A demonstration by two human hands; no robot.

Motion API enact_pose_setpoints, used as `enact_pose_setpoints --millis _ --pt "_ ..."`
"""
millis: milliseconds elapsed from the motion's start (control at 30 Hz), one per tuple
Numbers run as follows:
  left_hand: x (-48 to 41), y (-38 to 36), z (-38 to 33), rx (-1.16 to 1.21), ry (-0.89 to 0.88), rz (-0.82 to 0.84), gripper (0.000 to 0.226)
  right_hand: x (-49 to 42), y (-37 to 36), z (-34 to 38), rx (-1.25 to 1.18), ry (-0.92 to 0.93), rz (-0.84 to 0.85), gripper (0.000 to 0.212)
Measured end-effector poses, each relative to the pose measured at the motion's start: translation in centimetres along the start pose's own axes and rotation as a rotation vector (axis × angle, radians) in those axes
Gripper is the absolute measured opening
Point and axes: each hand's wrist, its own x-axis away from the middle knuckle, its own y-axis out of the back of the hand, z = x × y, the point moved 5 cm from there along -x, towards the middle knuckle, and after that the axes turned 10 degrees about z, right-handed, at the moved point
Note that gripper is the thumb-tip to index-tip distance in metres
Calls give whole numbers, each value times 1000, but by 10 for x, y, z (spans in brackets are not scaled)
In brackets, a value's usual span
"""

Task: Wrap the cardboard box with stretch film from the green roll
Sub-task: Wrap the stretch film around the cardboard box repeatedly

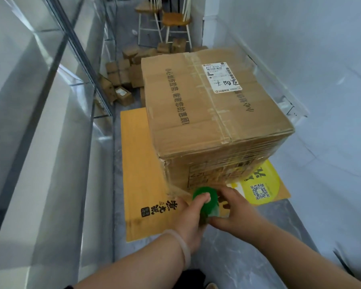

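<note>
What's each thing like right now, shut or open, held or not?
cardboard box: taped shut, film round its sides.
green roll: held by both hands.
stretch film: pulled from roll to box corner.
left hand: grips roll, thumb on its end.
right hand: holds roll's lower end.
</note>
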Motion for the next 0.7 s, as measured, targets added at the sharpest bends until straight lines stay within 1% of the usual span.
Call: enact_pose_setpoints --millis 67,167,300,367,467,500,567,600,633,667,700 --pt "-5 -3 1 -53 18 9 130 -3 2 -5 10 -17 -23 69" --pt "-14 -3 3 -96 40 21 135 -5 7 -12 -38 -43 -41 61" --pt "-12 -5 6 -107 60 72 138 -5 14 -9 -53 -5 -55 55" --pt "-4 -5 8 -129 63 88 134 -2 16 -5 -45 24 -68 55" --pt "6 -14 11 -154 85 74 133 0 22 -3 -15 89 -73 62" --pt "6 -17 11 -150 84 52 127 0 25 -3 1 108 -65 63" --pt "4 -25 8 -127 79 10 96 -4 33 -5 28 135 -22 60" --pt "1 -27 8 -114 64 -8 83 -7 36 -8 28 132 25 59" --pt "1 -30 7 -88 46 -39 79 -10 40 -11 26 121 93 61" --pt "-1 -32 8 -56 38 -64 97 -13 43 -14 19 105 177 66" --pt "-3 -34 10 -9 24 -88 108 -16 47 -17 3 94 267 71"
